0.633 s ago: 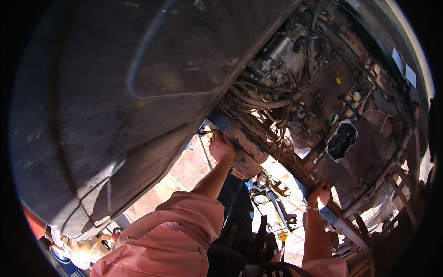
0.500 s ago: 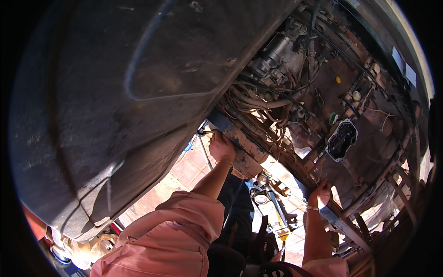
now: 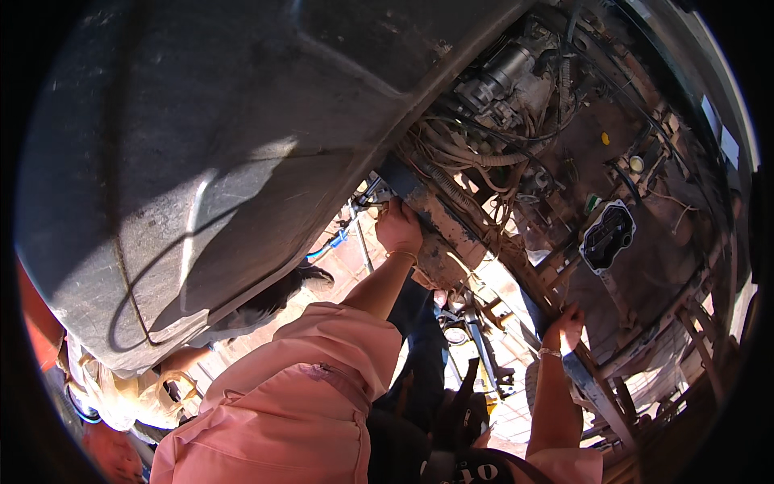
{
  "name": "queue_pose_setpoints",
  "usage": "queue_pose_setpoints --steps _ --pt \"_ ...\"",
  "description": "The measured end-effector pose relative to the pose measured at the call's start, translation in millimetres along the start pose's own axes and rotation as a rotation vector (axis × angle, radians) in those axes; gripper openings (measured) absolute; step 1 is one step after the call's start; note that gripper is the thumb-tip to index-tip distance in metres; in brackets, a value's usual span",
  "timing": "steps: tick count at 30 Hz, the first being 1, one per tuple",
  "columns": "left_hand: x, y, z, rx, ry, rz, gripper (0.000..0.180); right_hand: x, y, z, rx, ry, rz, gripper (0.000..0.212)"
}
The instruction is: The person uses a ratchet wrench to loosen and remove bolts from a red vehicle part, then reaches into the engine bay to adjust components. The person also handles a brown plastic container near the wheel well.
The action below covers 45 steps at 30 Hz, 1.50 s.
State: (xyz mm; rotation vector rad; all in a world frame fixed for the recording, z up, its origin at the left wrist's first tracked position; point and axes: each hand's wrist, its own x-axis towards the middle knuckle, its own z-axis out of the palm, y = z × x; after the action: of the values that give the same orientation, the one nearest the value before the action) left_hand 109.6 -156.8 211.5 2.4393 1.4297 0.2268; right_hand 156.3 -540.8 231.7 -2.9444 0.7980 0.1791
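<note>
My left hand (image 3: 398,226) is closed at the edge of a worn vehicle frame rail (image 3: 451,226), its fingers bent and partly hidden against the metal. What it holds, if anything, is out of sight. Beside it are a metal bar and a blue hose (image 3: 339,239). My right hand (image 3: 567,327) has its fingers curled over the same rail farther to the right, gripping its edge. A large dark panel (image 3: 201,161) slopes above my left arm.
Cables and hoses run round a metal cylindrical unit (image 3: 504,73) at the top right. An open black housing (image 3: 607,236) with a pale rim sits below them. A person's dark hair (image 3: 282,292) shows under the panel, near a plastic bag (image 3: 129,394).
My view has shifted, so the panel and frame sit differently. Both hands stay at the rail. A person's dark hair and arm have come into view beneath the panel at the left.
</note>
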Motion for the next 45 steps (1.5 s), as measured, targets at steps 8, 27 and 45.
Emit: queue_pose_setpoints --steps 8,27,45 --pt "-4.9 -5.1 -3.2 -0.23 0.025 -0.081 0.036 -5.7 -18.5 -27.7 0.061 -0.125 -0.04 0.048" --pt "-268.6 -350.4 -227.6 -0.14 -0.418 -0.2 0.029 14.7 0.0 -6.3 0.408 -0.099 -0.17 0.051" --pt "-397.6 -664.5 -318.1 -0.116 -0.782 -0.385 0.021 -238.6 42.3 49.0 0.909 -0.421 -0.3 0.028"
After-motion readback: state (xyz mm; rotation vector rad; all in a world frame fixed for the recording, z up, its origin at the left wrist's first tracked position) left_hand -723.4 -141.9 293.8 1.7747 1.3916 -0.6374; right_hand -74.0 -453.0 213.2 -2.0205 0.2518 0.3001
